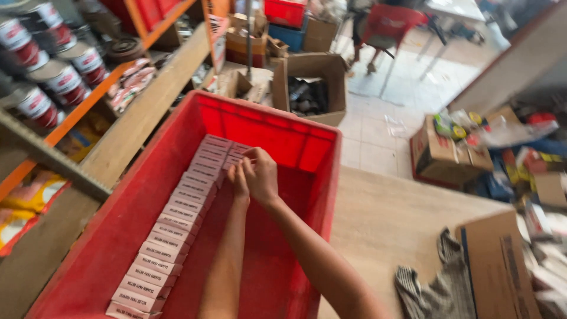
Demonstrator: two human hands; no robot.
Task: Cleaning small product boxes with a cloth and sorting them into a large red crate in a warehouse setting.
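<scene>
Two bare forearms rise from the lower edge of the view and meet deep inside a red plastic crate [322,177] that rests on a pale wooden worktop [390,218]. Along the crate's left wall runs a row of small pink boxes [171,230], packed side by side with their printed faces up; the row's long axis runs from the near left corner away toward the far wall, leaning slightly to the right as it recedes. Each box is a flat, narrow rectangle, pale pink with dark print, lying crosswise to the row. At the far end the right hand [261,176] is curled over a box [236,160] beside the last ones in the row, its fingers closed on it. The left hand [238,179] sits just beside the right, touching it, fingers pressed against the same box; whether it truly grips I cannot tell.

On the worktop to the right lie a striped grey cloth [440,283] and a flat piece of brown cardboard [499,266]. Left of the crate, orange shelving carries paint tins [56,74] with red and white labels.
</scene>
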